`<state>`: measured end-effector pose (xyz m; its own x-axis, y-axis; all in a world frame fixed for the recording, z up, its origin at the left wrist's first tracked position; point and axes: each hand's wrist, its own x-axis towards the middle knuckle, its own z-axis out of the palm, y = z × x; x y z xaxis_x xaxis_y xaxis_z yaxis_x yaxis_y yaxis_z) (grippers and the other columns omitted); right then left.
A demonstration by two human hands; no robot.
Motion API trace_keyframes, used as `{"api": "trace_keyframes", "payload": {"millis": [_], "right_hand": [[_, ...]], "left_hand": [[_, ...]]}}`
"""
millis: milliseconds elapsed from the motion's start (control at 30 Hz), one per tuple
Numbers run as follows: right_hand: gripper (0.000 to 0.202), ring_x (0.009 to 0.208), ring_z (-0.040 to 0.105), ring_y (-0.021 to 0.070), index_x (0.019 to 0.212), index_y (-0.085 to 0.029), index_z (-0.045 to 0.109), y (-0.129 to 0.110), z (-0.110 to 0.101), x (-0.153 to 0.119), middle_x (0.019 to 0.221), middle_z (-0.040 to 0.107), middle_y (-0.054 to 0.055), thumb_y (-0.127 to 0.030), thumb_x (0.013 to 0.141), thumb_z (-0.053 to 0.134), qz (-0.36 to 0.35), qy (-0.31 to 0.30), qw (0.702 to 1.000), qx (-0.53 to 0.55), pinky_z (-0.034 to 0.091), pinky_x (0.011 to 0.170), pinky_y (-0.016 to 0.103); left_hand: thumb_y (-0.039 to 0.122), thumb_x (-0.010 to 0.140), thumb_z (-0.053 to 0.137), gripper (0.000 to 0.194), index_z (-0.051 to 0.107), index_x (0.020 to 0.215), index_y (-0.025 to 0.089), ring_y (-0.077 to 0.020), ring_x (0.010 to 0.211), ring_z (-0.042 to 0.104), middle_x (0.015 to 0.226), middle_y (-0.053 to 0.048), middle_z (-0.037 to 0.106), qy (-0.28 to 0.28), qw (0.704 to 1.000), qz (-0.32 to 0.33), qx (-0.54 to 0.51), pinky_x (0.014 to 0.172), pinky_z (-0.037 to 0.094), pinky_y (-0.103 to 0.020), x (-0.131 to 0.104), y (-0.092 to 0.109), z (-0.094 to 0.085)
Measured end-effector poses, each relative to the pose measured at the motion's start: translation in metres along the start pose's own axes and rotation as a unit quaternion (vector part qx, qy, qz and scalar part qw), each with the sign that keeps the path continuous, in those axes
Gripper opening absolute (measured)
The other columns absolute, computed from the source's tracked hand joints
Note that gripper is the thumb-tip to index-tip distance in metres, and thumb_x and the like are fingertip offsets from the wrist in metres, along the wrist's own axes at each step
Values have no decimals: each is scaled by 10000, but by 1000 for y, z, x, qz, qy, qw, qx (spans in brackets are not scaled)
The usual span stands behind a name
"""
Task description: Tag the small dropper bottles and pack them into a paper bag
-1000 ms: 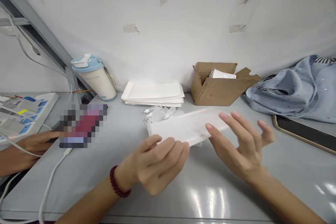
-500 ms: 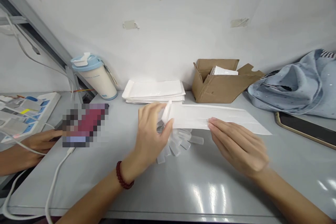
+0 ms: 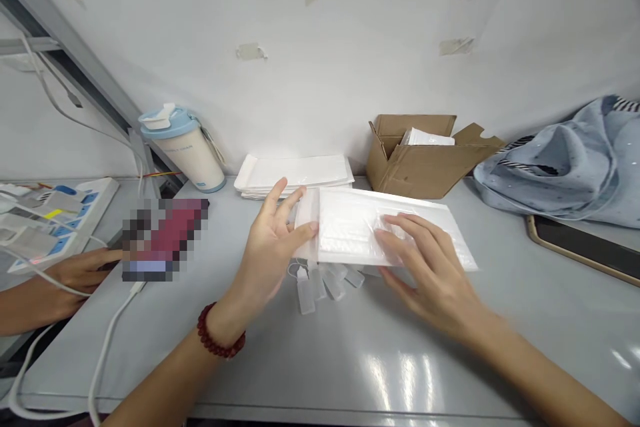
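Note:
A white bubble mailer (image 3: 345, 240) is held above the desk, its thin flap end to the left. My left hand (image 3: 263, 240) grips that flap with the thumb across its front; two fingertips rise beyond the flap's upper edge. My right hand (image 3: 430, 267) holds the mailer's right half, fingers spread over the front and thumb at the lower edge. Several translucent plastic strips (image 3: 307, 292), fanned out with a thin loop beside them, lie on the desk partly hidden by the mailer.
Behind is a stack of white mailers (image 3: 295, 170), beside an open cardboard box (image 3: 415, 170). A tumbler (image 3: 187, 153) stands back left, near a phone (image 3: 167, 237) on a cable. Blue fabric (image 3: 565, 160) and another phone (image 3: 585, 247) lie right. Another person's hand (image 3: 75, 277) is at left.
The mailer has turned its padded front toward me, and its flap end now lies flatter. My left hand has opened out somewhat; my right hand has shifted slightly left, with fingers spread wider.

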<state>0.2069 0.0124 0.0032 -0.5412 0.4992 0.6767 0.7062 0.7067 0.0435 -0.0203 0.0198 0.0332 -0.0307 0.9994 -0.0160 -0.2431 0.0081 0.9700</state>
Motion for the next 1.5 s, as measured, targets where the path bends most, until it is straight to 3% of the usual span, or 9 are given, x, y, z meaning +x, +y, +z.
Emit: {"api": "trace_keyframes", "payload": {"millis": [133,233,367,833,967,1100,1200,1333,1500], "right_hand": [[737,1352,250,403,1421,-95,215,-6,0,-2,1437,311,260,-217,778,553,15,-95,995,26,351,982,596],[870,1398,104,407,1464,-118,62,-9,-1,-4,1519,129,234,-253,746,534,32,-129,991,26,263,1019,631],[941,1401,77,410,1466,-100,31,-9,0,-5,1519,118,234,-282,696,541,45,-141,989,19,218,1027,644],[770,1103,504,323,1392,-115,229,-9,-3,-4,1206,526,195,-267,694,514,28,-116,992,33,235,981,599],[659,1003,565,299,1336,-174,304,2,-4,-3,1141,593,146,-262,722,528,59,-96,993,36,240,982,579],[637,1012,564,313,1326,-207,315,13,-3,-4,1181,586,138,-308,738,539,98,-93,990,43,264,971,563],[633,1015,559,311,1320,-210,319,17,-1,-5,1175,583,134,-310,735,538,111,-106,987,44,292,950,543],[638,1040,538,313,1309,-197,333,16,0,-4,1186,567,142,-271,711,542,115,-135,983,54,337,899,499],[642,1054,528,316,1314,-208,339,13,0,-2,1186,565,138,-234,699,522,130,-164,975,75,365,867,485]], "left_hand": [[120,717,693,1030,20,1480,281,-251,1097,606,1272,-112,584,-120,991,-41,-42,851,545,-387,-3,-5,3],[117,734,679,795,299,1423,226,-237,1005,648,1124,-97,666,-211,972,-98,-41,846,534,-376,-6,-12,5],[155,761,661,366,602,1123,156,-207,954,653,1034,-80,693,-252,960,-118,-13,852,509,-341,-9,-19,9],[293,806,585,170,641,737,148,-119,565,543,636,13,604,-170,956,-86,222,504,389,-220,-11,-24,13],[359,835,556,228,664,771,169,-128,551,562,631,7,632,-61,945,59,317,511,425,-238,-6,-14,5],[286,831,533,174,658,872,174,-174,774,609,888,-45,684,96,867,213,439,639,468,-281,15,-11,-19],[272,808,522,249,623,1008,163,-217,895,596,1055,-86,649,81,842,178,503,671,462,-311,31,-19,-34],[243,793,521,291,604,1061,164,-214,918,600,1083,-82,663,45,880,112,459,659,442,-290,41,-28,-40],[258,774,553,340,600,1100,173,-210,915,591,1034,-70,686,58,893,122,429,642,421,-276,41,-25,-41]]}}
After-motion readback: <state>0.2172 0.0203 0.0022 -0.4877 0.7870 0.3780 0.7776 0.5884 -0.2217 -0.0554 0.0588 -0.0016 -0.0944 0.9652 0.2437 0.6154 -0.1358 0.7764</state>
